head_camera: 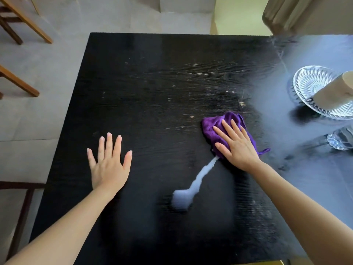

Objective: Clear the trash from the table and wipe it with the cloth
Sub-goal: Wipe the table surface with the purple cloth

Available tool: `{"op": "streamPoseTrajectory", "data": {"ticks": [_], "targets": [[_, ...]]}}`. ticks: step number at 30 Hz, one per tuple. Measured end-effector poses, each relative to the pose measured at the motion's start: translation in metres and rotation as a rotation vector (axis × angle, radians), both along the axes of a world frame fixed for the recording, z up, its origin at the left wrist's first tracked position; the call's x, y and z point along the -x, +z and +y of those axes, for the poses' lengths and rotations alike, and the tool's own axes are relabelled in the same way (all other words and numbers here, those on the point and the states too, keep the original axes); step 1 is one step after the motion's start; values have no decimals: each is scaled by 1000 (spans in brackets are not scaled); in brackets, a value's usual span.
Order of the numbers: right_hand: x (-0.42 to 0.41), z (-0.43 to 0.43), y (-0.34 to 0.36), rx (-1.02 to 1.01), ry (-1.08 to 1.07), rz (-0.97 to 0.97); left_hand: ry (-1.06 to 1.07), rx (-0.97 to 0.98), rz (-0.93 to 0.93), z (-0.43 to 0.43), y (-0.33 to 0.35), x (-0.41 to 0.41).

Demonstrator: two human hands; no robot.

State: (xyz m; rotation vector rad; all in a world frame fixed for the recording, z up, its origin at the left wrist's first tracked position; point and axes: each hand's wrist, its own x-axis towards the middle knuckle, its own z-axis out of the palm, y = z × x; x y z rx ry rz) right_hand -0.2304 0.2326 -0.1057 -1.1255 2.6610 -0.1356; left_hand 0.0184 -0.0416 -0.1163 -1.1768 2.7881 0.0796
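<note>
A crumpled purple cloth (216, 125) lies on the black wooden table (145, 88), right of centre. My right hand (236, 145) presses flat on the cloth with fingers spread. My left hand (109, 162) rests flat and empty on the table at the left. A pale streak of liquid (188, 190) runs from the cloth's near edge toward me and ends in a small puddle. Light crumbs and smears (198, 73) dot the table beyond the cloth.
A cut-glass dish (305, 83) holding a beige paper cup (336, 92) stands at the right edge, with a glass item (340, 142) nearer me. Wooden chair legs (23, 25) stand on the grey floor to the left. A curtain (305, 12) hangs at the back right.
</note>
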Motion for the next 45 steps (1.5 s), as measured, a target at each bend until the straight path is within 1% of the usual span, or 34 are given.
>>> {"op": "streamPoseTrajectory", "data": {"ticks": [4, 8, 11, 13, 15, 17, 20, 23, 28, 30, 34, 37, 40, 45], "targets": [[-5, -1, 2, 70, -36, -67, -1, -2, -6, 0, 2, 1], [-13, 1, 8, 227, -85, -194, -2, -5, -8, 0, 1, 1], [-33, 3, 12, 265, -59, -277, -4, -3, -11, -1, 1, 1], [-43, 8, 11, 204, 32, -220, -4, -1, -10, -1, 1, 1], [-39, 13, 5, 87, 140, -65, -3, 4, -8, 0, 1, 1], [-24, 7, 4, -11, 170, 27, -2, 2, -2, -1, 1, 1], [-1, -12, 3, -76, 168, 54, -9, -3, -1, -2, -1, 0], [7, -26, -1, -47, 176, 51, -14, 10, 3, -2, -2, 0], [15, -43, -6, 126, 60, 56, -18, 13, 11, -2, -3, 0], [22, -56, -8, 191, -41, 41, -18, -1, 24, -2, -3, 1], [36, -95, -10, 282, -329, 54, -15, -2, 23, -1, -2, 0], [42, -129, -10, 322, -457, 49, -19, 2, 15, -2, -1, 0], [39, -156, -8, 351, -446, 33, -26, 4, 25, -2, -2, -1], [6, -220, -2, 379, -268, 12, -28, 3, 21, -4, -5, -1]]}}
